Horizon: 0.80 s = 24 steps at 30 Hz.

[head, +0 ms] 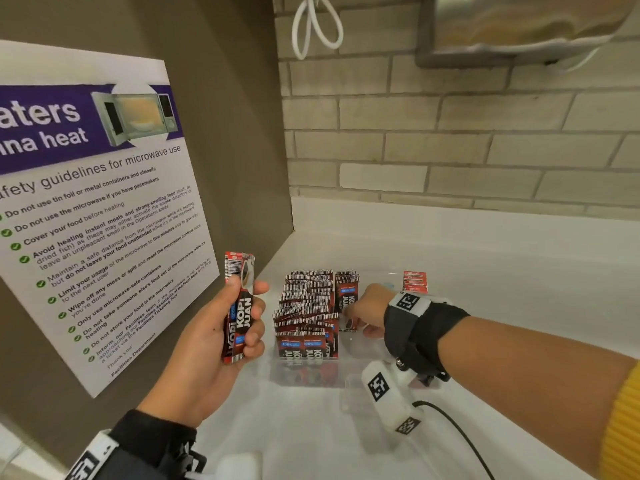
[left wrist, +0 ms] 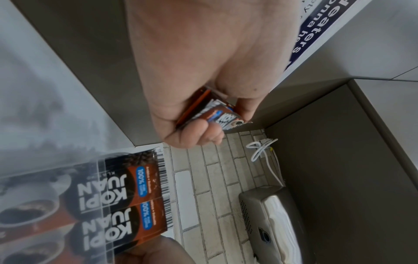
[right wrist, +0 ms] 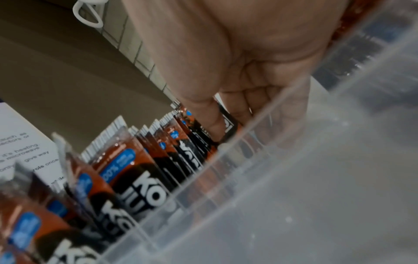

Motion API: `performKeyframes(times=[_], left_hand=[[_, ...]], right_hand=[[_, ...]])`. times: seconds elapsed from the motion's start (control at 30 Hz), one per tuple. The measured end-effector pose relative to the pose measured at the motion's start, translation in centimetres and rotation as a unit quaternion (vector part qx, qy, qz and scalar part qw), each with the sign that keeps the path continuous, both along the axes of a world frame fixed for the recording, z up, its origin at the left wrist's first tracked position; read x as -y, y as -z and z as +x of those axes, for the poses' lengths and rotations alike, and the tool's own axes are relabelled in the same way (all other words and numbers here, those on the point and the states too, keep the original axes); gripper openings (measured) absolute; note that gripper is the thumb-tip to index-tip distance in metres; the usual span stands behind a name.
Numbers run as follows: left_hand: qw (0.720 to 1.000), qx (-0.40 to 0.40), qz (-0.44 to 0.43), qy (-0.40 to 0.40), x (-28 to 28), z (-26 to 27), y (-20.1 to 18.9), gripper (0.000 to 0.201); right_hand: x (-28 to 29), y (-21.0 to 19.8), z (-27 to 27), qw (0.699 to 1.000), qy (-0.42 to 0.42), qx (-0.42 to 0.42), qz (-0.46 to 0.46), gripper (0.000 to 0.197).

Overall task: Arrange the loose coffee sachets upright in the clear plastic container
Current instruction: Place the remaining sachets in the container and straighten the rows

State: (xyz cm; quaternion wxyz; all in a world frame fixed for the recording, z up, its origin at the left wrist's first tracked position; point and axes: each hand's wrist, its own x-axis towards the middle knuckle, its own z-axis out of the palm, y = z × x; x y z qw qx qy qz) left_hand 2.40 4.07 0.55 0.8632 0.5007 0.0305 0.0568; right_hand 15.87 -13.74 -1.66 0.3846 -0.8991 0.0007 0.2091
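Right hand point(head: 367, 310) pinching a sachet point(head: 348, 299) upright into the container point(head: 349, 382) at the counter's back-left corner; left hand point(head: 221, 336) grips spare sachets point(head: 239, 306), likely next.

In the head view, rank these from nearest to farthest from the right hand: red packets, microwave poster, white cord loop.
Measured from the right hand:
1. Red packets, just behind it at the container's far right.
2. Microwave poster, on the left wall.
3. White cord loop, high on the brick wall.
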Motion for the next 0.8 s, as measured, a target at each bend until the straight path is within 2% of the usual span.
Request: performKeyframes(times=[0.07, 0.17, 0.27, 0.33, 0.4, 0.5, 0.53, 0.63, 0.7, 0.8], left_hand=[[1.000, 0.002, 0.000, 0.002, 0.1, 0.0, 0.0, 0.059], [1.000, -0.012, -0.007, -0.005, 0.3, 0.1, 0.0, 0.044], [1.000, -0.019, -0.012, -0.007, 0.6, 0.1, -0.2, 0.045], [1.000, -0.012, -0.017, 0.003, 0.4, 0.1, -0.2, 0.052], [1.000, 0.001, -0.024, 0.019, 0.2, 0.0, -0.2, 0.067], [0.999, 0.008, -0.028, 0.028, -0.1, 0.0, -0.1, 0.078], [0.999, 0.004, -0.022, 0.026, 0.1, 0.0, -0.2, 0.076], [0.999, 0.002, -0.017, 0.031, 0.7, 0.2, -0.4, 0.044], [0.999, -0.001, -0.005, 0.038, 1.3, 0.5, -0.8, 0.040], [0.998, -0.003, 0.031, 0.049, 1.8, 1.4, -2.6, 0.035]], right_hand=[[-0.1, 0.1, 0.0, 1.000, -0.008, 0.007, -0.004, 0.022], [-0.4, 0.1, 0.0, 0.998, -0.036, 0.025, -0.033, 0.012], [-0.5, 0.1, 0.2, 0.996, -0.057, 0.031, -0.060, 0.016], [-0.3, -0.2, 0.3, 0.993, -0.075, 0.028, -0.082, 0.022], [0.1, -0.8, 0.1, 0.989, -0.094, 0.024, -0.108, 0.020], [1.0, -2.3, -0.4, 0.983, -0.121, 0.049, -0.129, 0.025], [1.2, -3.1, -0.7, 0.978, -0.137, 0.067, -0.143, 0.029], [1.5, -5.9, -1.8, 0.951, -0.187, 0.151, -0.197, 0.041], [1.8, -7.5, -2.2, 0.950, -0.181, 0.194, -0.165, 0.033], [2.1, -9.2, -2.7, 0.952, -0.172, 0.247, -0.047, 0.021]])
